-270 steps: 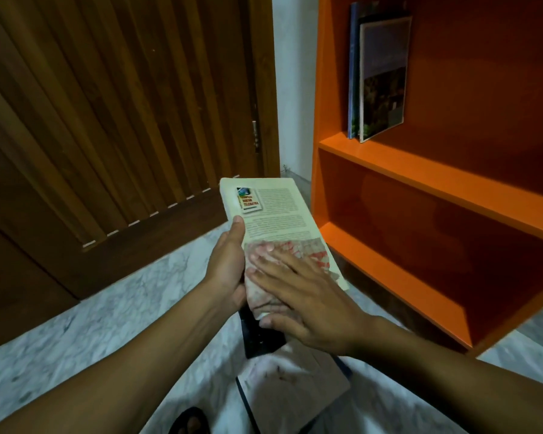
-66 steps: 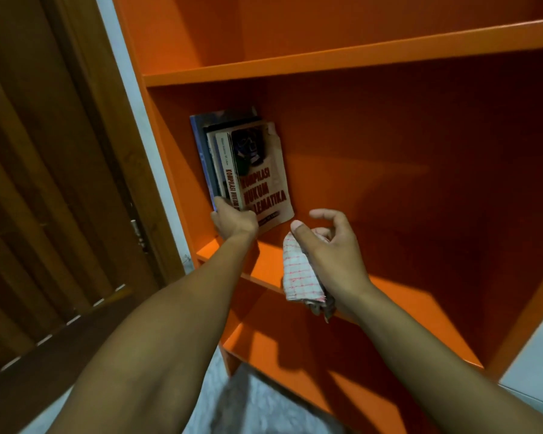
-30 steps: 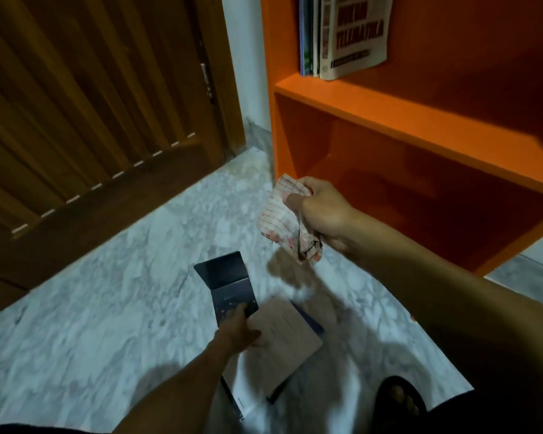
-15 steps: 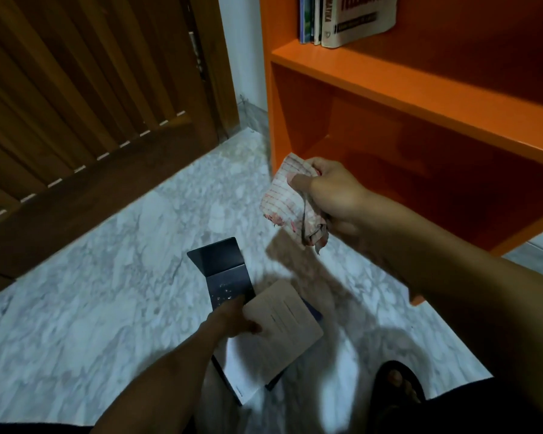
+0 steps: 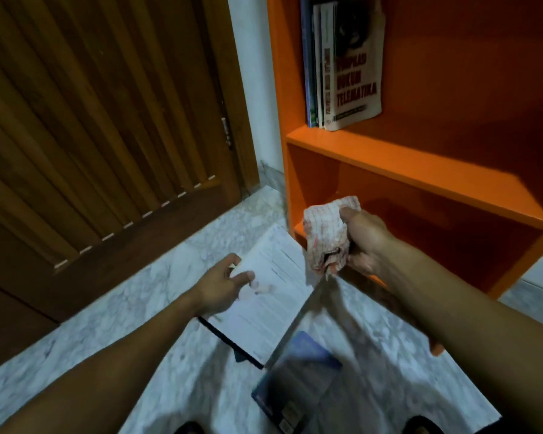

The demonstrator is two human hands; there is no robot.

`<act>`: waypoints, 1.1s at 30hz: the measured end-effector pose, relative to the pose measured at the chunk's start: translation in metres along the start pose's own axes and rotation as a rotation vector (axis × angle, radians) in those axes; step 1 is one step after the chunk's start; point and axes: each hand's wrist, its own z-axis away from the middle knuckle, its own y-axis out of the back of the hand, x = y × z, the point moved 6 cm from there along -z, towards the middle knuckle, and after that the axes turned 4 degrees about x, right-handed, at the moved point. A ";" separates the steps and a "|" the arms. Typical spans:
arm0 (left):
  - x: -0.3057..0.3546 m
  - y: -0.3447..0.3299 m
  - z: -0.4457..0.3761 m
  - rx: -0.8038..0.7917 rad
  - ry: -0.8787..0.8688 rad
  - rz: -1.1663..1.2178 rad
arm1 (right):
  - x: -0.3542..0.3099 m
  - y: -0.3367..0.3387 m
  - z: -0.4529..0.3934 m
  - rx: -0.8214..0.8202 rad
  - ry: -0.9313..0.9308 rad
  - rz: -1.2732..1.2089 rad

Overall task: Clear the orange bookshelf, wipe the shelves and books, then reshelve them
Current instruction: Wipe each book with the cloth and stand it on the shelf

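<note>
floor (image 5: 113,311): pale marble, veined grey, ran under everything in the lower part of the view.
blue book (image 5: 298,383): lay flat on the floor nearest the camera, dark blue cover up, blurred; its upper left corner sat just beside the lower edge of the white book.
left hand (image 5: 224,285): reached forward and down, closed on the left edge of the white book, thumb on top of the cover, other fingers under it and hidden.
white book (image 5: 270,296): large, pale cover with faint printed lines, dark spine along its lower left edge; tilted, far end higher; could not tell whether its near corner touched the floor.
right hand (image 5: 362,245): held up to the right of the white book, fist closed round the cloth.
cloth (image 5: 326,236): crumpled, white with a red check, bulged out of the left side of the fist, in front of the bottom shelf opening.
bookshelf (image 5: 420,170): orange, stood on the floor at right; bottom compartment held no books in the part seen.
shelved books (image 5: 342,67): several stood upright on the shelf above, pushed against the left wall; outermost one leaned a little, pale cover with dark red lettering.
door (image 5: 91,136): dark slatted wood, at left, behind a strip of white wall.
</note>
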 end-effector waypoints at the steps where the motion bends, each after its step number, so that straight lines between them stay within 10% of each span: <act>1: 0.011 0.016 0.006 0.020 0.016 0.070 | -0.004 0.000 0.002 0.011 0.006 -0.030; 11: 0.058 0.076 0.077 0.163 0.086 0.687 | -0.038 -0.036 0.031 -0.035 0.186 -0.125; 20: 0.083 0.038 0.086 0.131 0.038 0.661 | -0.023 -0.070 0.039 -0.118 1.080 0.972; 33: 0.044 0.080 0.071 0.472 0.176 0.774 | 0.074 -0.069 0.083 -0.733 1.115 1.122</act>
